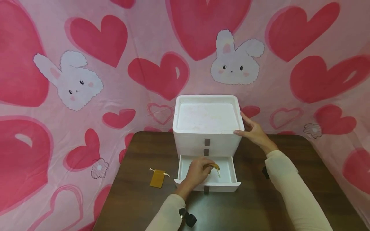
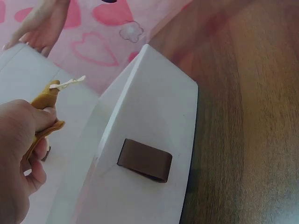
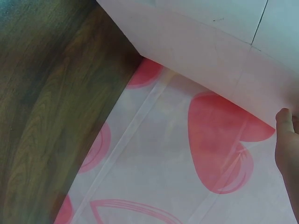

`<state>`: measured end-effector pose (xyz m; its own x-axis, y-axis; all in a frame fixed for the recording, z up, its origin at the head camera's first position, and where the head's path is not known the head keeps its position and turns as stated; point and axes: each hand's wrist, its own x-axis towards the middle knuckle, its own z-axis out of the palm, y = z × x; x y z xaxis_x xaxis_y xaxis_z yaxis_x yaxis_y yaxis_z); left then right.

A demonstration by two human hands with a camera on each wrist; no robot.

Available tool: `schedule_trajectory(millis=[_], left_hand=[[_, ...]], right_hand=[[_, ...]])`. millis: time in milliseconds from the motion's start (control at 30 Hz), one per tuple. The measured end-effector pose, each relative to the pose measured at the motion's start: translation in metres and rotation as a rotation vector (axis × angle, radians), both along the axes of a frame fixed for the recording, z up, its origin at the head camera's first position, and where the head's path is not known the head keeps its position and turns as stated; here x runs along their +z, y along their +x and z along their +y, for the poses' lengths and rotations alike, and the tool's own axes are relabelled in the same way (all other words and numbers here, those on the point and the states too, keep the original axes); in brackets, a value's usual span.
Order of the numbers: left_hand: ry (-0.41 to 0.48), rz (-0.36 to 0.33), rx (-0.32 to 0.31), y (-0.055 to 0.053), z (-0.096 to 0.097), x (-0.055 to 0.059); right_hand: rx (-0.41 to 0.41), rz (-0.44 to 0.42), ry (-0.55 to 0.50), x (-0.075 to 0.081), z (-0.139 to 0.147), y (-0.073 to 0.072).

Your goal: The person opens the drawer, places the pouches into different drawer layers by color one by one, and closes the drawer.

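My left hand [image 1: 198, 171] pinches a mustard-yellow drawstring pouch [image 1: 214, 166] above the pulled-out bottom drawer [image 1: 228, 171] of a white drawer unit [image 1: 208, 117]. In the left wrist view, the pouch [image 2: 46, 97] is folded between thumb and fingers, its white cord sticking out past the fingertips. My right hand [image 1: 255, 133] rests against the unit's upper right side, thumb at the front top corner and fingers spread along the side. Only part of that hand [image 3: 288, 144] shows in the right wrist view. A second mustard pouch [image 1: 157, 178] lies flat on the table, left of the drawer.
The unit stands on a dark wooden table [image 1: 130, 205] near its back edge. Brown tab pulls [image 1: 207, 142] mark the drawer fronts; the bottom one [image 2: 145, 159] shows up close in the left wrist view. Behind hangs a pink cloth [image 1: 199, 77] with hearts and rabbits.
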<state>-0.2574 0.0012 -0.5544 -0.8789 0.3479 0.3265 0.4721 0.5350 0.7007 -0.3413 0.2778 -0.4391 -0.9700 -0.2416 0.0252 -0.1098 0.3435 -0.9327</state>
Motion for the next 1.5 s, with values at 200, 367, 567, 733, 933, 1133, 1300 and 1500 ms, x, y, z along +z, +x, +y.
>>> schedule_trajectory(millis=[200,367,567,733,933,1133,1300,1500], left_hand=[[0.018,-0.088,-0.011,-0.002,0.005,0.002],[0.058,-0.119,-0.026,-0.005,0.007,0.004],[0.065,-0.128,-0.039,-0.007,0.009,0.004],[-0.011,-0.125,-0.029,-0.005,0.009,0.001],[-0.138,-0.104,-0.014,0.001,0.000,-0.002],[-0.157,-0.143,0.000,0.004,-0.004,0.002],[-0.162,-0.097,0.002,0.005,-0.003,0.004],[-0.186,-0.117,-0.006,0.007,-0.001,0.003]], right_hand=[[0.000,-0.008,0.006,-0.001,0.000,0.000],[-0.003,-0.008,0.008,0.000,0.000,0.000],[-0.005,-0.003,-0.003,-0.001,-0.001,-0.001],[-0.005,0.006,-0.006,-0.002,0.000,-0.001],[0.011,0.016,-0.043,-0.004,-0.001,-0.002],[0.020,0.028,-0.066,-0.003,0.000,-0.002],[0.014,0.026,-0.051,-0.002,0.000,-0.002],[0.007,0.019,-0.038,-0.002,-0.001,-0.001]])
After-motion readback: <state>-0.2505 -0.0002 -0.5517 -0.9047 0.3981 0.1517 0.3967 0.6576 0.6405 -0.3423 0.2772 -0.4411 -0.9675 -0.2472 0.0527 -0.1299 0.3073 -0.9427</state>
